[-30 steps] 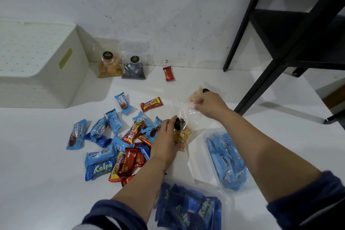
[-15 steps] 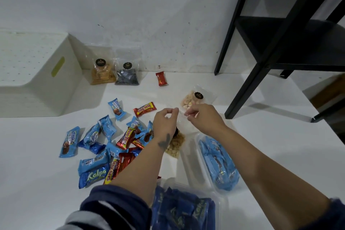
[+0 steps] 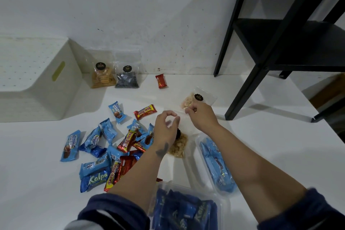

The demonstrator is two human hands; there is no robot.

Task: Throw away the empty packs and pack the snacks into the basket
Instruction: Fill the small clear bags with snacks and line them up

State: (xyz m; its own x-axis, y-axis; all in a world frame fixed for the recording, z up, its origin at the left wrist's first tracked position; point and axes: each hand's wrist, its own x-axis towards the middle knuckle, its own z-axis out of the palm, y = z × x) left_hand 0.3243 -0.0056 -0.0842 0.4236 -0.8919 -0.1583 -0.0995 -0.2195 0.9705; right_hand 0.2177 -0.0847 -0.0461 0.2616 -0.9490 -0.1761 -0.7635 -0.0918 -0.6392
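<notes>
While both hands work above the desk, the left hand has thumb and forefinger curled into a near-closed ring at the top edge of a clear bag of pale snacks. Whether those fingers actually grip the film cannot be told. The right hand pinches the same transparent edge, its fingers closed. A second clear bag with a black sticker lies just beyond the right hand. Left of the hands, blue and red wrapped snacks lie scattered in a loose pile. Two clear trays hold blue packs: one tray beneath the right forearm, another at the near edge. Against the wall stand two more bags and a lone red bar. A white perforated basket sits at far left, well apart from the hands. A black shelf frame stands at right.
</notes>
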